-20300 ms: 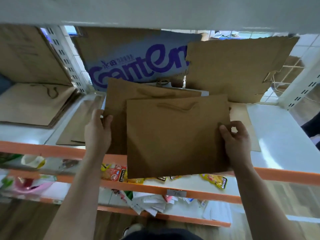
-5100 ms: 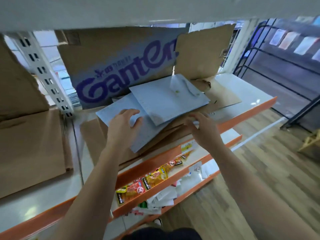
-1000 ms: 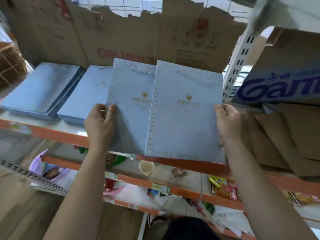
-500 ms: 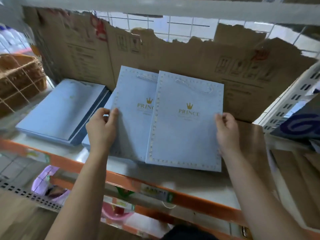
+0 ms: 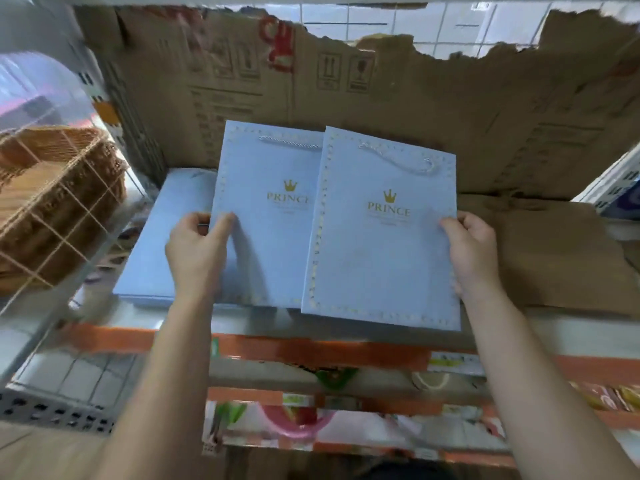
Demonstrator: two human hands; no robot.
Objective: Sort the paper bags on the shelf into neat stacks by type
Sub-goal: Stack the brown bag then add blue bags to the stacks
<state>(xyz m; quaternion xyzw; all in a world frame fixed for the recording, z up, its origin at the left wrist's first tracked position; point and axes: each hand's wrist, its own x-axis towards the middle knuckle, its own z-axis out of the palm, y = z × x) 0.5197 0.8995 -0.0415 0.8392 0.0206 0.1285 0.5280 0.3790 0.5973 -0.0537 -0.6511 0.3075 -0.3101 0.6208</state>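
Head camera, and you've got two pale blue PRINCE bags fanned out in front of you. Your left hand (image 5: 197,251) pinches the left bag (image 5: 270,237) at its nine o'clock edge, thumb on top and fingers curled underneath. Your right hand (image 5: 474,254) clamps the right bag (image 5: 384,258) at its three o'clock edge the same way, thumb over the face. The right bag laps over the left one's three o'clock side, both with rope handles at twelve.

The blue stack (image 5: 162,244) lies flat on the shelf (image 5: 311,351) at nine o'clock, partly under the left bag; whether that bag touches it, I can't tell. Brown bags (image 5: 554,258) lie flat at three o'clock, torn cardboard (image 5: 415,109) stands at twelve, and a wicker basket (image 5: 52,188) sits out past a wire grid at nine.

This looks like the placing step: blues going home with the blues. Next, you'll likely want to slide the pair together so the edges match, swing them toward nine o'clock, square them over the stack and lower them flat. Mind the handles, which could snag or fold under.
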